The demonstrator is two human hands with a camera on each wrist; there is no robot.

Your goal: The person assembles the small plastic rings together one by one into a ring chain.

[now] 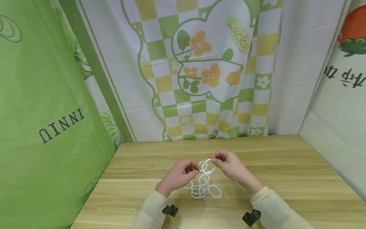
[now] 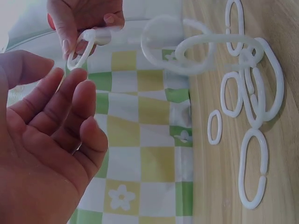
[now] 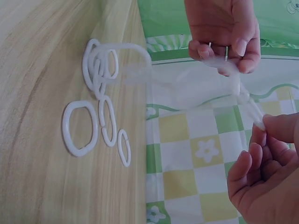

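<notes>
White oval link (image 1: 208, 159) sits pinched in the right hand (image 1: 228, 164) above the surface (image 1: 271, 165) in the head view, likely raised for easier joining; left-wrist view, the left hand (image 2: 51, 126) curves beside it, thumb and fingertips apart; right-wrist view, loose links (image 3: 66, 128) lie nearby.

links (image 3: 67, 127): smooth plastic | tabletop (image 1: 274, 165): wood-grained, smooth | curtain (image 1: 200, 79): printed cloth, matt
</notes>
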